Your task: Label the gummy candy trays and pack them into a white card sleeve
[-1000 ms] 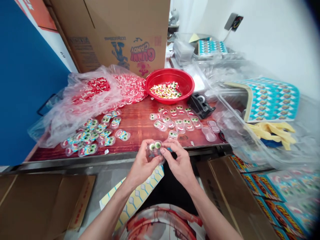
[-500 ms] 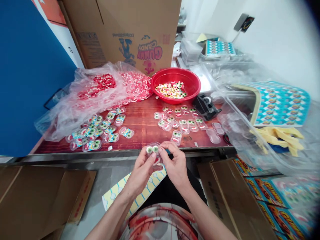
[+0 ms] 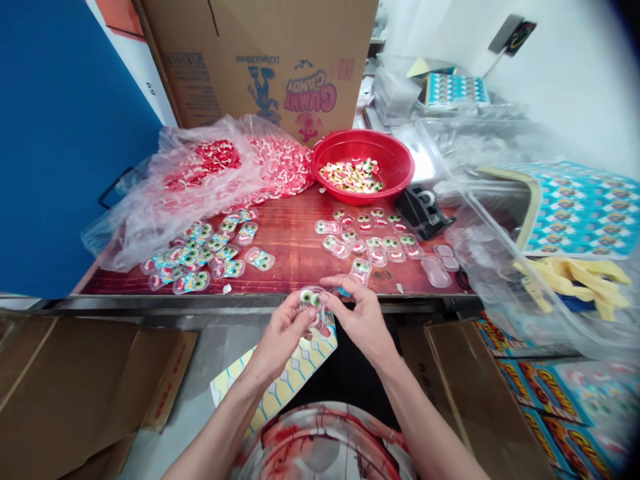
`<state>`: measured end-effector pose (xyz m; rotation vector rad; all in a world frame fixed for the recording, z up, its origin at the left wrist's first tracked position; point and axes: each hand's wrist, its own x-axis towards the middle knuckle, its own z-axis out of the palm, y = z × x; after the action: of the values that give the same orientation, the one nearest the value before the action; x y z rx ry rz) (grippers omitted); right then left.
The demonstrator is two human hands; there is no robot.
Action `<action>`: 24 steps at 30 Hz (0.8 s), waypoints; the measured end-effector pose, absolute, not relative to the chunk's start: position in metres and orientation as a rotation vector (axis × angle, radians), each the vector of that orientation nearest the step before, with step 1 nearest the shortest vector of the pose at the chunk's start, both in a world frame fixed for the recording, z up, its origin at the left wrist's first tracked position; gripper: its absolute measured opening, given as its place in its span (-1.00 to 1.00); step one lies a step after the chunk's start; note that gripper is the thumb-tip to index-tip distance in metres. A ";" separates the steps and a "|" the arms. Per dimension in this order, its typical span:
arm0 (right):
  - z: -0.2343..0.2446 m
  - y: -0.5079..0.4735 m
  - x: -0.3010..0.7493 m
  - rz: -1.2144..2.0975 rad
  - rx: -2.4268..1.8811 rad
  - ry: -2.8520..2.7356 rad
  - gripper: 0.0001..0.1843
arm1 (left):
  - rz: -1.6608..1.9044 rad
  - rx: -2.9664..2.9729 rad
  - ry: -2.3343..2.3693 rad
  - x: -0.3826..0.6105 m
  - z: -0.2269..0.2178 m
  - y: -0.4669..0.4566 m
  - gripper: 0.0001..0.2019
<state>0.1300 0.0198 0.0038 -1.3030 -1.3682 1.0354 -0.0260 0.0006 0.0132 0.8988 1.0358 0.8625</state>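
Note:
Just in front of the table edge, my left hand (image 3: 285, 330) pinches a small clear plastic candy pack (image 3: 311, 300) with two green gummy eyes showing in it. My right hand (image 3: 357, 313) is closed at the pack's right side, with a small blue sticker (image 3: 344, 291) showing among its fingers. Part of the pack is hidden by my fingers. Under my forearms lies a yellow backing sheet (image 3: 285, 373) with blue outlines. Several packs without stickers (image 3: 393, 250) lie on the table beyond my right hand; packs with blue stickers (image 3: 193, 280) are piled to the left.
A red bowl (image 3: 405, 160) of gummies and a clear bag (image 3: 170, 173) of red-and-white candy stand at the back. A black tape dispenser (image 3: 424, 217) and a clear bin (image 3: 500, 247) with sticker sheets and yellow gloves are on the right. Cardboard boxes (image 3: 65, 400) flank me below.
The view has shifted slightly, so the table appears further right and higher. My right fingers have lifted a little at the pack, and the pack has tilted in my left hand.

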 end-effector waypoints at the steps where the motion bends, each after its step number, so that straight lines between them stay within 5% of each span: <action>1: 0.005 0.021 0.131 1.037 -1.280 -1.395 -0.85 | 0.850 0.930 1.025 -0.027 0.014 0.000 -0.66; 15: 0.001 0.028 0.115 1.089 -1.287 -1.273 -0.81 | 1.090 0.794 1.077 -0.023 0.004 -0.013 -0.65; 24: 0.020 0.022 0.121 0.603 -1.241 -1.200 -0.80 | 1.109 0.894 1.177 -0.023 0.003 -0.008 -0.68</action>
<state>0.1213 0.0224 0.0201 -1.2406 -1.1998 0.6033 -0.0230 -0.0079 0.0030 0.8941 1.1774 1.1088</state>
